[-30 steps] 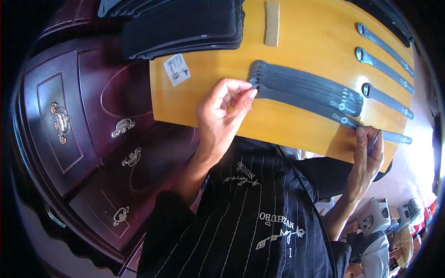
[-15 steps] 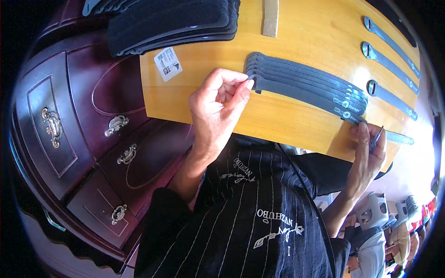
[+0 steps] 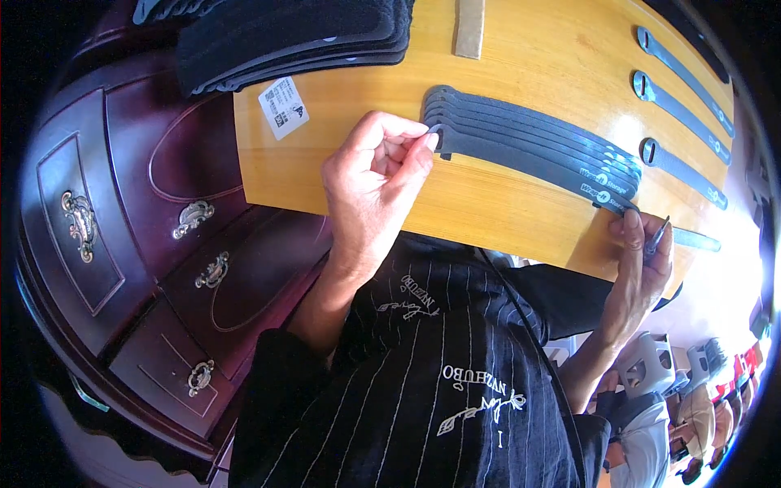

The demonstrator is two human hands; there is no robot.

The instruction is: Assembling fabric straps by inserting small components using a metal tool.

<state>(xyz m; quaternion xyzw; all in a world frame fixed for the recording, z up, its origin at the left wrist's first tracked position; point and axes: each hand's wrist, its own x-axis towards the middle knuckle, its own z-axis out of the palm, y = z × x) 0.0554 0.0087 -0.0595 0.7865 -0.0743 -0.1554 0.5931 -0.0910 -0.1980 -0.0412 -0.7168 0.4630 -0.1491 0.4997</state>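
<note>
Wears, closest to the camera, a black pinstriped garment with white lettering across it. Pinches the slotted end of the front strap between thumb and forefinger of the left hand, with the remaining fingers curled in toward the palm. Grips the same strap near its other end with thumb and fingertips of the right hand, also holding among those fingers a slim pointed thing of unclear kind. Holds the front strap lengthwise between both hands, above the near part of the yellow wooden tabletop, along the near edge of a fanned stack of dark grey straps. Has, just past the right hand, a partly covered strap and, farther up the right side, three separate straps with slotted round ends toward the left. Has, farther across, a white label, a pale flat strip and a thick black pile at upper left. Borders leftward on a dark red cabinet with ornate metal handles. Shows, in the background at lower right, a grey stool.
</note>
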